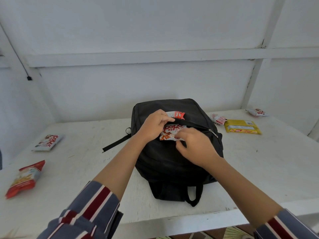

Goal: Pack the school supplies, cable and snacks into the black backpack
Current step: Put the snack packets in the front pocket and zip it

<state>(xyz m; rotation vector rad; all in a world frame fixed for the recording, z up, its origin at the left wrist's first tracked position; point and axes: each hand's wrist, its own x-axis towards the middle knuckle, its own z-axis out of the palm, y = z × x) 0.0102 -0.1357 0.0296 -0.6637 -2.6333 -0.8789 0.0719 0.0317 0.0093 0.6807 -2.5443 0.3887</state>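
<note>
Both hands meet over the front pocket. The left hand [156, 125] has its fingers curled and seems to pinch a red-and-white packet [176, 115] just above the zip line, though it may have the pocket's lip in the same pinch. The right hand [195, 146], blurred, curls its fingertips on the near edge of a Poko packet [172, 132] that lies across the opening. Beneath them the white worktop [259, 169] carries the black backpack [169, 166], lying flat with its straps toward the person. Its cloth looks soft and slack, so the pocket mouth will likely sag shut unless one hand keeps the lip lifted. To the right lies a yellow biscuit pack [242, 126], probably the stiffest of the snacks and easy to take by its long sides. A red pouch [25, 178] and a white pouch [47, 142] lie well apart on the left; a small packet [218, 119] sits just beside the yellow pack, and a far packet [257, 112] lies near the back right corner. All look light, puffed and glossy. They are likely slippery and easy to crush at the middle, so they are best held by a crimped end seam and slid in edgewise. The zip pull [213, 132] sits at the right end of the open pocket, near the right hand.
</note>
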